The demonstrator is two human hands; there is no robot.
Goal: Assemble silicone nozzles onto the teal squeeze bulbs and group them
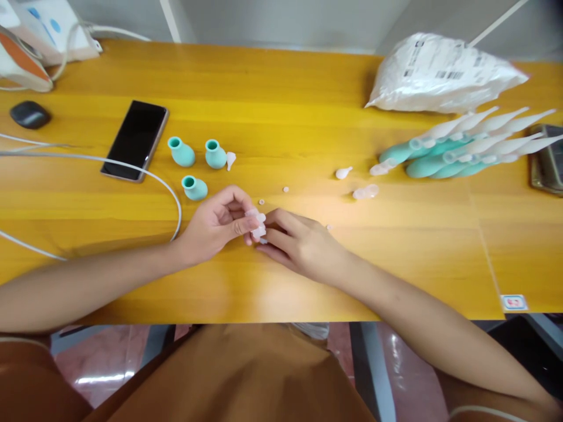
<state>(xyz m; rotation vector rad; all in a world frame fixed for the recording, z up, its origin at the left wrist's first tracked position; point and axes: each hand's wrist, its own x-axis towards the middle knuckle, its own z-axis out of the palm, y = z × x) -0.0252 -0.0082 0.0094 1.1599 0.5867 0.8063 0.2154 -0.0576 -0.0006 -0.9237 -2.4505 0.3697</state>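
Near the front of the table, my left hand [223,223] pinches a small translucent white plastic fitting [257,221] between thumb and fingers. My right hand [299,240] meets it from the other side, its bent fingers closed at the fitting's lower edge; what they grip is mostly hidden. Just beyond the hands lie small white rings [261,202]. Three teal squeeze bulbs with open necks [194,188] sit beyond my left hand, and a small white nozzle piece [231,160] touches one of them.
At the right stand several teal bulbs with long white nozzles [466,146]. Loose translucent pieces [366,192] and a white tip [343,173] lie nearby. A plastic bag [444,76] rests behind. On the left are a phone [136,140], a mouse [30,115] and a white cable [165,190].
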